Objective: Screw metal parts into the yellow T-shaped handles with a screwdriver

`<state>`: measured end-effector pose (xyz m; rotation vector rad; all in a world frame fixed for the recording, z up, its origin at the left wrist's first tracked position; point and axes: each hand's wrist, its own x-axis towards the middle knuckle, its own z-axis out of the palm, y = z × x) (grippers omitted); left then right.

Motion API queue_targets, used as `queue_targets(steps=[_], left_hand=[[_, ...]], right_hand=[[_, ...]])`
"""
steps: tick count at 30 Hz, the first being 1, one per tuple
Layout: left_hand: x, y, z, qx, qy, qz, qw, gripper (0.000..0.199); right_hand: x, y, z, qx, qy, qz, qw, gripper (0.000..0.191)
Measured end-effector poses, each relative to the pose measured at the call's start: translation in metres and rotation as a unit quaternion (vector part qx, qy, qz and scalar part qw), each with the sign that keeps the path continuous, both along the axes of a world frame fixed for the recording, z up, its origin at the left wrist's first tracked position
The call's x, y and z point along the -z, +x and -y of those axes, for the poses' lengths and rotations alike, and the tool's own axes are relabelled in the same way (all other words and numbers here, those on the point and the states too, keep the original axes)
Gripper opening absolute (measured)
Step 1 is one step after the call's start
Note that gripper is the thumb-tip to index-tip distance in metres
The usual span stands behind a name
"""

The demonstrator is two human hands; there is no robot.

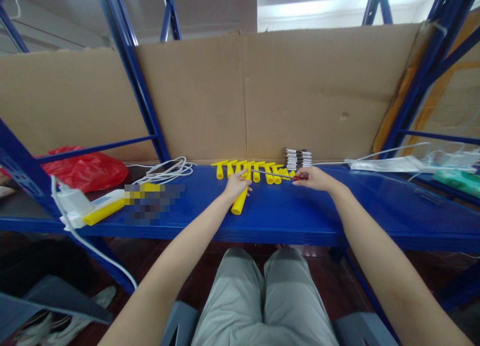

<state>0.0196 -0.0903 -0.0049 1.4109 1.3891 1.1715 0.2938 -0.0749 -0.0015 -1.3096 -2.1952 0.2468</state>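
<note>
My left hand (237, 183) is closed around a yellow T-shaped handle (239, 201), whose thick round end points down toward me. My right hand (314, 178) grips the red handle of a screwdriver (273, 174). Its long metal shaft reaches left to the upper part of the held piece, beside my left fingers; whether the tip touches a screw is too small to see. Behind both hands, more yellow T-shaped handles (269, 173) lie in a row on the blue tabletop (292, 211). Smaller yellow parts (284, 172) lie near the screwdriver shaft.
A stack of small black-and-white items (298, 158) stands against the cardboard wall (318, 91). To the left are coiled white cable (174, 170), a red plastic bag (88, 168) and a yellow tube (108, 211). A white packet (386, 164) lies at right. Blue posts (137, 81) frame the bench.
</note>
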Motion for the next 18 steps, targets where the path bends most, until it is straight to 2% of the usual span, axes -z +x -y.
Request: queue_targets(steps=[6, 12, 18], left_hand=[[0.0016, -0.0004, -0.001, 0.01, 0.003, -0.004, 1.0, 0.068], [0.0016, -0.0006, -0.0012, 0.002, 0.01, 0.005, 1.0, 0.067], [0.0004, -0.0009, -0.0012, 0.0, 0.006, 0.008, 1.0, 0.067]], right_hand=[[0.003, 0.0009, -0.003, 0.03, -0.013, -0.023, 0.999, 0.027], [0.0016, 0.0021, -0.0029, 0.052, 0.031, 0.017, 0.998, 0.021], [-0.0001, 0.0007, -0.0003, 0.012, 0.017, 0.014, 1.0, 0.028]])
